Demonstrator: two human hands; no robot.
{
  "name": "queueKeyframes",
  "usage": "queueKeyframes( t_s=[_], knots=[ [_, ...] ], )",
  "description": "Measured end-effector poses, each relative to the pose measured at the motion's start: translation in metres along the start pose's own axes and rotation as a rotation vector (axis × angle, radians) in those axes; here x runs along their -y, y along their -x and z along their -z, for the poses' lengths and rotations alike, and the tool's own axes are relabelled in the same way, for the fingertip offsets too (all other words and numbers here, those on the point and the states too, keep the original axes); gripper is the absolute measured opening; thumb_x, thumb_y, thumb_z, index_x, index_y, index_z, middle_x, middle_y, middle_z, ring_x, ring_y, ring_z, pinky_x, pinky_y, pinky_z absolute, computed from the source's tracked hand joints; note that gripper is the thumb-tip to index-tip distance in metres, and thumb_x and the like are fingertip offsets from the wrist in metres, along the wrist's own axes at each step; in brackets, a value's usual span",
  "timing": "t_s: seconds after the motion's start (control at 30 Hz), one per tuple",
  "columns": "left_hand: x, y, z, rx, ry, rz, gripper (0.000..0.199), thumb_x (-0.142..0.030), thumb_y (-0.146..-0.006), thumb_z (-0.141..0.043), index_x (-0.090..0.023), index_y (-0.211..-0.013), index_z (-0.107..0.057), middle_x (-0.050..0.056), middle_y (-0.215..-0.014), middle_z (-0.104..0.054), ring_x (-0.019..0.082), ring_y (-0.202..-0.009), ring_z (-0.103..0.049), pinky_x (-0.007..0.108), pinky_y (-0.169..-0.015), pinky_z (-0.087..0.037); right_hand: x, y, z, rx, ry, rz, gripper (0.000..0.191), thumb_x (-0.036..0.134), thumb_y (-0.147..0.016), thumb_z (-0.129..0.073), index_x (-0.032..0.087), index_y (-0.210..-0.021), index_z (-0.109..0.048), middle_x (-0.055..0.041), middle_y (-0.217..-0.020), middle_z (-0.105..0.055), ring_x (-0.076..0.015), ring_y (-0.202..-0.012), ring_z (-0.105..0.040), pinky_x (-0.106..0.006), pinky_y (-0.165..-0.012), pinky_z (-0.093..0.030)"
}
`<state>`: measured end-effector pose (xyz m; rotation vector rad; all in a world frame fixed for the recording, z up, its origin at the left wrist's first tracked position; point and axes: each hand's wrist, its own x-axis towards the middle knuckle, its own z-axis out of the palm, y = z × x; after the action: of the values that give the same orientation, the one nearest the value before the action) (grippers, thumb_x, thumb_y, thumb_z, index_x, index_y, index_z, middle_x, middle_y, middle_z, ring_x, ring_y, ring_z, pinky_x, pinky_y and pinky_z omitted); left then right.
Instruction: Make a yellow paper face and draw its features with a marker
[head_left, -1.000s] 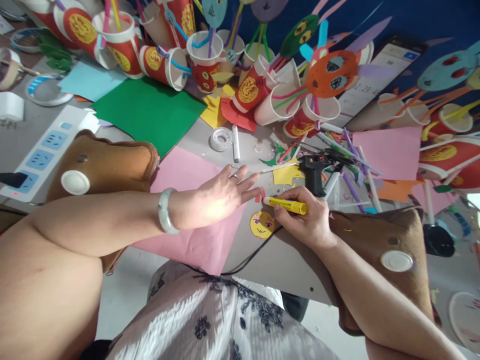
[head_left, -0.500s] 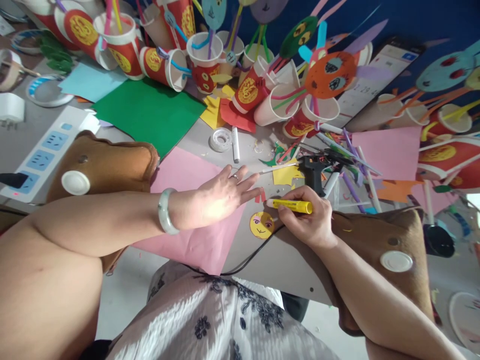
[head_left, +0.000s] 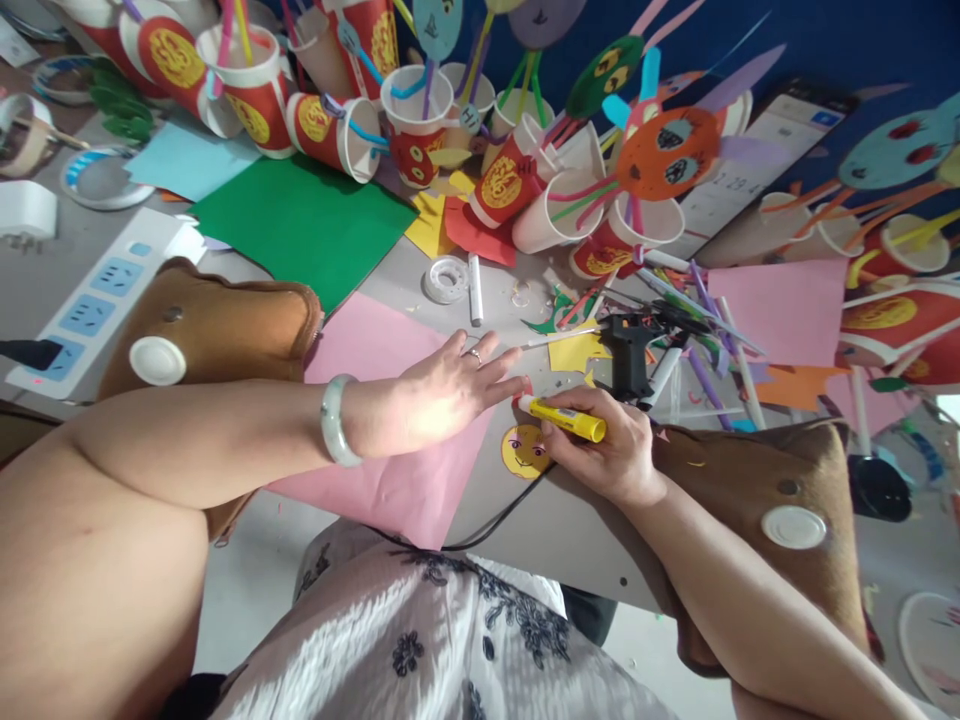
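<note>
My right hand [head_left: 611, 440] grips a yellow glue stick [head_left: 570, 418], its white tip down at a small red paper piece [head_left: 523, 393]. That piece is partly hidden by the tip and a fingertip. My left hand [head_left: 454, 390] lies flat with fingers spread, partly over a pink paper sheet [head_left: 375, 450]. One of its fingertips reaches the red piece. Just below the glue stick is a round yellow paper face [head_left: 523, 452] with drawn eyes and mouth, its right side partly covered by my right hand.
Behind my right hand lies a black glue gun [head_left: 628, 350] among straws and paper scraps. Red paper cups [head_left: 499, 185] with paper faces on straws line the back. A green sheet [head_left: 307, 225], a power strip [head_left: 97, 300] and two brown cushions [head_left: 217, 320] flank the work area.
My right hand has moved slightly left and down, bringing the glue stick's tip onto the red paper piece. My left hand has stayed almost still.
</note>
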<state>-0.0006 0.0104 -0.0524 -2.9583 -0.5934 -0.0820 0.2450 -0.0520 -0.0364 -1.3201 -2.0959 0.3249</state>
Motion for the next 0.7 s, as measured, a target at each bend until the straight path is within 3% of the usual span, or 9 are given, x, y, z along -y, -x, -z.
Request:
queueKeyframes(
  t_s=[0.5,0.7],
  knots=[
    [-0.0008,-0.0028,0.0009,0.022,-0.006,0.001,0.069,-0.01,-0.097,-0.042,-0.015,-0.164,-0.028,0.019,-0.165,-0.035,0.039,-0.15,-0.037,0.054,-0.113,-0.037,-0.0047,0.0003,0.0013,0.074,-0.041,0.028,0.012,0.025,-0.091,-0.069,0.023,-0.102,-0.064,-0.0032,-0.087,-0.079,-0.0164,-0.061,-0.073,-0.026,-0.057,-0.055],
    [-0.0017,-0.0016,0.0034,0.021,-0.036,0.016,0.067,-0.012,-0.098,-0.043,-0.017,-0.164,-0.03,0.017,-0.167,-0.034,0.038,-0.15,-0.037,0.052,-0.112,-0.037,-0.0017,0.0018,0.001,0.035,-0.048,-0.076,0.009,0.029,-0.087,-0.069,0.025,-0.093,-0.066,-0.0002,-0.077,-0.077,-0.0156,-0.054,-0.068,-0.027,-0.054,-0.054]
  ],
)
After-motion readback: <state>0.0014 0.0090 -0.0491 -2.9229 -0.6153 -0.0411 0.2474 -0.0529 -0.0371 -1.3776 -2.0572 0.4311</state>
